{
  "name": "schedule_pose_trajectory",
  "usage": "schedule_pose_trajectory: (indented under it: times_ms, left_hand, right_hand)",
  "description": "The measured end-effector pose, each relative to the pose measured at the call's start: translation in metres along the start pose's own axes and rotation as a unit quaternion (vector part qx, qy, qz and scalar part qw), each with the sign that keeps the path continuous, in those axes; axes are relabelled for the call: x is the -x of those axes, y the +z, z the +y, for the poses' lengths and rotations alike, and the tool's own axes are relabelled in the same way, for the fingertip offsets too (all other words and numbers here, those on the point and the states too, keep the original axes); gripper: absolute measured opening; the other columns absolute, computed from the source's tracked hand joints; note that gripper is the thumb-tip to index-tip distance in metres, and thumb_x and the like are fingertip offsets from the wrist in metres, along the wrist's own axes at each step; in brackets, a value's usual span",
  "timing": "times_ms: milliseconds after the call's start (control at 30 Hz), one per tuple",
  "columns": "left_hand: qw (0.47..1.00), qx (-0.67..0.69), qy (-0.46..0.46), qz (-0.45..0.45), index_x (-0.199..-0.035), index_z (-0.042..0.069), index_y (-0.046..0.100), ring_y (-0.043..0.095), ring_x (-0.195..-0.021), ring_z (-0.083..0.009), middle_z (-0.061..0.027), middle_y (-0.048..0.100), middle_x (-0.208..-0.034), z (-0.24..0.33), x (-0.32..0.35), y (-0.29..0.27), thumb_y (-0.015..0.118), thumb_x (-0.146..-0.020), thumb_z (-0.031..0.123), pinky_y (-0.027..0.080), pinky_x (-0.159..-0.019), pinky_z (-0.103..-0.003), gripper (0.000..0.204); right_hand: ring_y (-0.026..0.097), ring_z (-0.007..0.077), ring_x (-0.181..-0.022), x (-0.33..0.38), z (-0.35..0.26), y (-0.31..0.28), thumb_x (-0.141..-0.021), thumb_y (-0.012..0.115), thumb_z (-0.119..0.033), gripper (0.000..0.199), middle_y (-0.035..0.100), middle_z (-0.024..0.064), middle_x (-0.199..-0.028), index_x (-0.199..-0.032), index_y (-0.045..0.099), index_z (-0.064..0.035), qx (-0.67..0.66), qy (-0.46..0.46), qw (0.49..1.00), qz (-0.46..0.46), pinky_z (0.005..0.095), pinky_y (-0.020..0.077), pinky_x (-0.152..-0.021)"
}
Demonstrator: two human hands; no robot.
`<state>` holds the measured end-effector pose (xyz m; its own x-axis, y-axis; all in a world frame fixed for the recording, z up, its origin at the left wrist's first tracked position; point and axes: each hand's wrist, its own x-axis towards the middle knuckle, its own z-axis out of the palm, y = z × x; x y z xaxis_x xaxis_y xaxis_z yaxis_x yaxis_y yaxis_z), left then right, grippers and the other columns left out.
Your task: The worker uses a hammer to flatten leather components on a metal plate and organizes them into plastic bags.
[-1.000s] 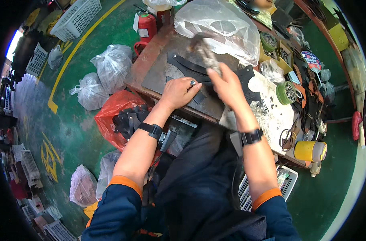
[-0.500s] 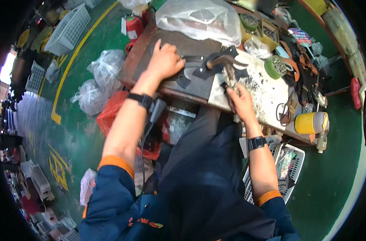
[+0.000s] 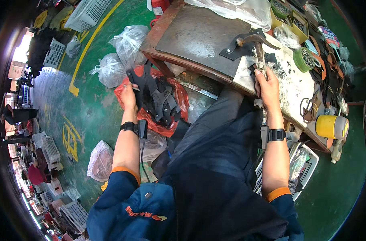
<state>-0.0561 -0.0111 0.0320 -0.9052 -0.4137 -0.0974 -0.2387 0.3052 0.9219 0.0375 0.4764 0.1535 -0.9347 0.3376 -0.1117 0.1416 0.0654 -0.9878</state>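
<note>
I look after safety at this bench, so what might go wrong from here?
1. The black piece in the left hand might slip and land on the floor outside the red bag.
2. The hammer in the right hand has its head over or against another black piece, so a shift could scuff or nudge it.
3. A wide swing could knock the nearby open green cup, perhaps spilling its small bits.
</note>
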Motion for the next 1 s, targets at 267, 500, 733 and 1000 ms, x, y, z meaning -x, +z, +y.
schedule_pose_trajectory:
  times_ms: [267,500,733,1000]
  left_hand:
    - [0.995,-0.019,-0.089,-0.038,-0.078,0.005,0.07,0.06,-0.069,-0.0153,-0.0051,0.067,-0.075,-0.078,0.013,-0.022,0.047,-0.103,0.04,0.047,-0.068,-0.031,0.048]
    - [0.978,-0.018,0.175,-0.111,-0.082,0.001,0.069,0.063,-0.08,-0.0185,-0.0073,0.069,-0.086,0.093,0.031,0.038,0.047,-0.105,0.03,0.048,-0.076,-0.032,0.043]
    - [0.773,-0.129,0.531,-0.323,-0.091,-0.003,0.068,0.062,-0.106,-0.0331,-0.0119,0.067,-0.121,0.237,0.101,0.17,0.057,-0.096,0.024,0.049,-0.092,-0.041,0.029]
    - [0.696,-0.286,0.58,-0.312,-0.092,0.002,0.073,0.058,-0.118,-0.0309,-0.0111,0.069,-0.119,0.24,0.083,0.224,0.057,-0.094,0.031,0.043,-0.102,-0.047,0.033]
  right_hand:
    - [0.039,0.0021,-0.046,-0.002,0.001,0.006,-0.097,0.063,-0.018,0.017,0.048,-0.0078,-0.061,-0.109,0.062,-0.0058,-0.017,-0.028,0.999,-0.006,0.0214,0.0281,-0.04]
    - [0.04,0.0071,-0.046,-0.001,0.011,-0.006,-0.098,0.058,-0.017,0.024,0.049,-0.0012,-0.065,-0.117,0.059,-0.0027,-0.112,-0.043,0.993,-0.02,0.0222,0.0328,-0.041]
    - [0.043,0.0107,-0.046,-0.002,0.006,-0.013,-0.097,0.058,-0.022,0.015,0.048,0.0022,-0.067,-0.104,0.052,-0.0093,-0.333,-0.027,0.94,0.063,0.0258,0.0369,-0.04]
    - [0.042,0.0118,-0.048,-0.007,0.007,-0.016,-0.099,0.053,-0.022,0.014,0.046,0.0025,-0.069,-0.106,0.05,-0.0103,-0.394,-0.024,0.913,0.102,0.0272,0.0362,-0.04]
